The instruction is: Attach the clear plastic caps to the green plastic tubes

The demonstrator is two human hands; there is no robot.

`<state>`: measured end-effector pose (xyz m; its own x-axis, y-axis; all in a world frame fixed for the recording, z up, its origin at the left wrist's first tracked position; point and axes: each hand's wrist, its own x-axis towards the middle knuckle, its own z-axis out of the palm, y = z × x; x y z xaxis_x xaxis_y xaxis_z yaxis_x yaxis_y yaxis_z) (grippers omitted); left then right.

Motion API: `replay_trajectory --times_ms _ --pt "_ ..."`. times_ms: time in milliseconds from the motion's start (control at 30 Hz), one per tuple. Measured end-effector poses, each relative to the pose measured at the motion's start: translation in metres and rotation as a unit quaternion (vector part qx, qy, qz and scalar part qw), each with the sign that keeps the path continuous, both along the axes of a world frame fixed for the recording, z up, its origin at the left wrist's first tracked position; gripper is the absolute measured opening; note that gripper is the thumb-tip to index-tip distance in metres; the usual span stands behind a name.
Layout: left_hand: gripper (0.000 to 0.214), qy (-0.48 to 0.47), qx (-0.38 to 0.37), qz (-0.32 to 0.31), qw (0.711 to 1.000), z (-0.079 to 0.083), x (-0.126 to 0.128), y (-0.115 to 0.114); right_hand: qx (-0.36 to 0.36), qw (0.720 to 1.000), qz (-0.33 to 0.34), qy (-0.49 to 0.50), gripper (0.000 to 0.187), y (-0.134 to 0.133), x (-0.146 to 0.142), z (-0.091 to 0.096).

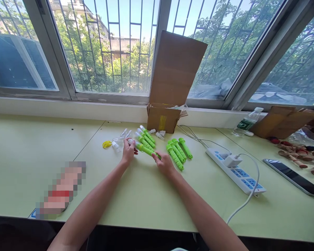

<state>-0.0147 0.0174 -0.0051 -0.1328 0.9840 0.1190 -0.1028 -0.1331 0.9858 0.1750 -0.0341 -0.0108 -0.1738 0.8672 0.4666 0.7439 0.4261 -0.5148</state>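
Note:
My left hand [128, 150] is closed around the clear cap end of a green plastic tube [146, 150]. At the tube's other end, the fingers of my right hand [164, 162] grip the green handle. The tube slants above the table between both hands. Just beyond it lie several capped green tubes [147, 134] side by side. Several uncapped green handles [176, 155] rest to the right of my right hand. Near my left hand are loose clear caps [116, 145] and a yellow ring-like bundle [107, 144]. Small white pieces [160, 135] lie behind.
An open cardboard box [161, 118] stands against the window sill. To the right are a white power strip [235, 170] with cables, a phone [294, 176], a plastic bottle [247, 122] and wooden pieces [293, 158]. A blurred flat item [61, 191] lies at left.

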Motion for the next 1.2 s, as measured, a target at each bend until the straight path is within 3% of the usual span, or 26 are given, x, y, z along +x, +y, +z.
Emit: replay_trajectory --times_ms 167,367,667,1033,1200 --pt "0.040 0.013 0.027 0.011 0.999 -0.001 0.000 -0.002 -0.011 1.000 -0.008 0.002 0.036 -0.001 -0.003 -0.001" --pt "0.046 0.036 0.063 -0.020 0.997 0.000 0.007 -0.009 0.045 0.998 -0.026 -0.042 0.036 -0.002 -0.005 -0.005" --pt "0.036 0.058 0.053 -0.006 0.997 0.000 0.002 -0.004 0.083 0.989 -0.061 -0.103 0.030 -0.005 -0.005 -0.002" --pt "0.034 0.047 0.059 -0.039 0.996 -0.005 -0.001 0.001 -0.028 0.996 -0.019 -0.085 0.035 -0.012 -0.011 0.009" --pt "0.034 0.031 0.056 -0.057 0.996 -0.004 -0.001 0.002 -0.113 0.992 0.044 0.019 0.040 -0.012 -0.012 0.015"
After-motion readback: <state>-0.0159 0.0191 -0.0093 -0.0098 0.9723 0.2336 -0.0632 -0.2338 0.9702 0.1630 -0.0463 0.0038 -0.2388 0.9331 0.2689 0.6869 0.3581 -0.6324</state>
